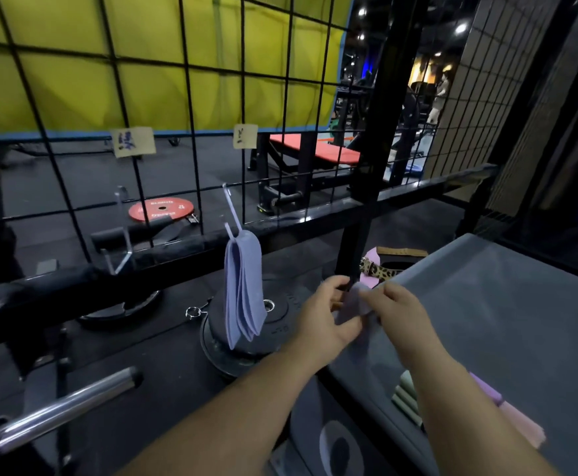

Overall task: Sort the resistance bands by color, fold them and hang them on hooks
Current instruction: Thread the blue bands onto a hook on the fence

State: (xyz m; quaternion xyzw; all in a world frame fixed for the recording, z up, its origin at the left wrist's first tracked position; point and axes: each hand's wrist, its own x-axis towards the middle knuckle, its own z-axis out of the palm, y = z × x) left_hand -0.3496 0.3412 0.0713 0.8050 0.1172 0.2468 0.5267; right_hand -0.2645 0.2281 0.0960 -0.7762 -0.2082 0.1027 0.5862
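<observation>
At the near-left corner of the grey desk [486, 304], both hands work one purple band [354, 304]. Your left hand [325, 314] has its fingers curled around the band's left side. Your right hand [397, 307] pinches its upper right edge with fingers bent. The band is bunched between them and partly hidden; how many folds it has I cannot tell.

Folded purple bands [242, 290] already hang on the clear hook [232, 211] on the wire grid [191, 108], under a paper label [245, 136]. A second hook [122, 235] to the left, under another label [133, 142], holds nothing. Green bands [406, 396] and pink bands [517, 420] lie on the desk's near edge by your right forearm.

Step in hand, as I judge it: finishing the fold before hanging.
- Line up the edges and press the fold flat against the desk; the material looks thin and limp, likely to spring open.
- Keep a loop open at the top so it slides onto the hook.
- Match the hung set's length.
- Approach the hook tip from the front; mind you don't knock the hung bands off onto the weight plates [280, 324] below.
</observation>
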